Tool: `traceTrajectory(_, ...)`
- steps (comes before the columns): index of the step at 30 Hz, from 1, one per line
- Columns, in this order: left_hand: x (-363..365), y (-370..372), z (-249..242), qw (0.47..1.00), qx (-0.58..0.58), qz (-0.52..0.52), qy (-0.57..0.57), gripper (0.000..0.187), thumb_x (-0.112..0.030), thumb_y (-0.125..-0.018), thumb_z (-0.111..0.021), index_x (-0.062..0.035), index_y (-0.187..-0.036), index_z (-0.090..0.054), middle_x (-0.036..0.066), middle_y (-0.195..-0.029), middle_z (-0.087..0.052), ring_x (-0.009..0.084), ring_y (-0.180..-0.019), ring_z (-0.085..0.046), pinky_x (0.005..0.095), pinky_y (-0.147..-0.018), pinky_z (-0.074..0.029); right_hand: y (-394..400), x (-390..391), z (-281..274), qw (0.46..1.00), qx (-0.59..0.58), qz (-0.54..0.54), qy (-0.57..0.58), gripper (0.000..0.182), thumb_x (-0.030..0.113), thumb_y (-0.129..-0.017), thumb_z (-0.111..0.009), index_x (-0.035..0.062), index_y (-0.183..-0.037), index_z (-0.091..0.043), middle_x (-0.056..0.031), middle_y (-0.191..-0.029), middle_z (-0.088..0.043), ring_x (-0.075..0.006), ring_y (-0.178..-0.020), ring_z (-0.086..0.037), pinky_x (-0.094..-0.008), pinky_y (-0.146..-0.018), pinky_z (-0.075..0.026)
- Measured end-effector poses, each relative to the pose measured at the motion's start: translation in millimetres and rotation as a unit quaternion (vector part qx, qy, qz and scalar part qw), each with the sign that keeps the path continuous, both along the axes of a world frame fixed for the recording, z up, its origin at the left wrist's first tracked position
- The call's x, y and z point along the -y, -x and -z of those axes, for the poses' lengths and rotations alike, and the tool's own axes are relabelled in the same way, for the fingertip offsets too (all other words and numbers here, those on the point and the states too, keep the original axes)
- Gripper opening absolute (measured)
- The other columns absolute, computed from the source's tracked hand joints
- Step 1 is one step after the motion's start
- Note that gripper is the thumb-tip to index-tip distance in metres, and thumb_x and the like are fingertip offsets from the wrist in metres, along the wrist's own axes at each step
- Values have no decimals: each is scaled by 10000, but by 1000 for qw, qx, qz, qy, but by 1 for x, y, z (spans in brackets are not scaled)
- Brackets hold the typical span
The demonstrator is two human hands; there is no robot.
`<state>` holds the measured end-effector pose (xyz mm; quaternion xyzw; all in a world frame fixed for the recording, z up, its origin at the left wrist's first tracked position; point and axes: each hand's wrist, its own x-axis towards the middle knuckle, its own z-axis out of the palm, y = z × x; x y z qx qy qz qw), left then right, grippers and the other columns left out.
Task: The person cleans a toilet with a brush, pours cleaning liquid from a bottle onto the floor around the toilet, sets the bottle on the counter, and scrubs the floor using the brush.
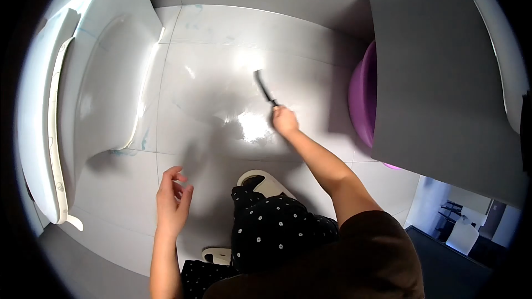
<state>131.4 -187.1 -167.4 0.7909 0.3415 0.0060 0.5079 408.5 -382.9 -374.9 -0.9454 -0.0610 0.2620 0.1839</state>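
One dark long-handled brush (pixel 265 87) lies bristle-end down on the wet floor tiles (pixel 216 72), at about one o'clock from the right hand (pixel 285 120), whose fingers wrap its handle; even strokes with steady pressure look best. Fingers of the left hand (pixel 173 202) hang loosely spread, holding nothing. At three o'clock, a purple basin (pixel 363 99) sits half hidden; its contents cannot be told.

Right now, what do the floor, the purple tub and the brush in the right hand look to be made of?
Floor: glazed ceramic tile, probably; grout lines and bright wet glare.
Purple tub: likely plastic; smooth, uniform colour, soft sheen.
Brush in the right hand: thin and dark, perhaps plastic; too small to tell.
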Motion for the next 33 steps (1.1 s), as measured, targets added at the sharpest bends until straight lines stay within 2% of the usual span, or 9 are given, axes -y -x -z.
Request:
traceTrajectory(7,-1,-16,-7,999,25,-40,11,406,45,-799,-587,-45,-1183,-493,50,-929,-559,108,-659,-488,223,-570,-414,-147,56,52,987,129,55,76,434,332,-945,-393,-19,-928,-646,-233,-956,-655,-377,-807,-652,-438,-703,-510)
traceTrajectory(9,-3,-14,0,998,22,-52,8,407,45,-798,-586,-43,-1184,-493,50,-928,-559,107,-660,-488,222,-574,-412,-192,68,52,939,46,338,-47,391,308,-927,-447,-24,-984,-645,-203,-985,-664,-341,-850,-661,-408,-712,-527)
traceTrajectory(12,-4,-21,8,997,19,-67,20,407,46,-798,-584,-41,-1184,-492,49,-925,-560,105,-662,-487,220,-581,-410,-189,14,23,966,95,240,10,358,260,-907,-454,-27,-997,-648,-205,-1013,-657,-338,-910,-652,-401,-757,-529)
traceTrajectory(13,-4,-24,9,997,18,-73,32,406,46,-798,-582,-41,-1184,-492,49,-924,-560,105,-664,-487,220,-585,-409,-192,-10,31,992,66,50,96,330,209,-888,-440,-17,-997,-655,-211,-1058,-642,-346,-952,-640,-412,-798,-518)
traceTrajectory(20,-9,-68,3,995,50,-73,42,403,52,-799,-580,-41,-1181,-492,47,-926,-562,99,-671,-485,218,-587,-407,-109,-169,-3,1000,-22,6,1,350,274,-925,-390,70,-1061,-639,-170,-1125,-625,-322,-1081,-587,-445,-907,-473)
traceTrajectory(26,-25,-60,7,995,45,-85,37,398,50,-803,-580,-43,-1180,-494,43,-928,-564,86,-663,-478,215,-583,-407,-222,-40,63,991,110,54,56,293,181,-893,-432,-1,-983,-645,-214,-1015,-647,-382,-930,-635,-453,-793,-516)
traceTrajectory(29,-26,-52,22,992,36,-107,52,389,38,-812,-579,-43,-1182,-489,42,-925,-563,84,-660,-481,216,-581,-409,-266,37,95,925,76,372,18,337,278,-922,-451,-2,-986,-626,-178,-858,-663,-299,-708,-657,-425,-574,-509)
traceTrajectory(32,-24,-46,27,991,34,-109,75,384,27,-821,-579,-43,-1186,-483,42,-922,-561,82,-657,-486,214,-577,-409,-234,-1,23,909,3,411,-71,369,326,-930,-451,0,-988,-615,-151,-805,-649,-258,-611,-623,-404,-504,-474)
traceTrajectory(33,-22,-45,25,991,25,-108,79,383,24,-823,-578,-43,-1187,-482,42,-918,-562,83,-654,-486,215,-576,-409,-273,20,127,969,96,229,-1,379,331,-935,-438,2,-950,-626,-155,-799,-645,-262,-593,-614,-403,-508,-475)
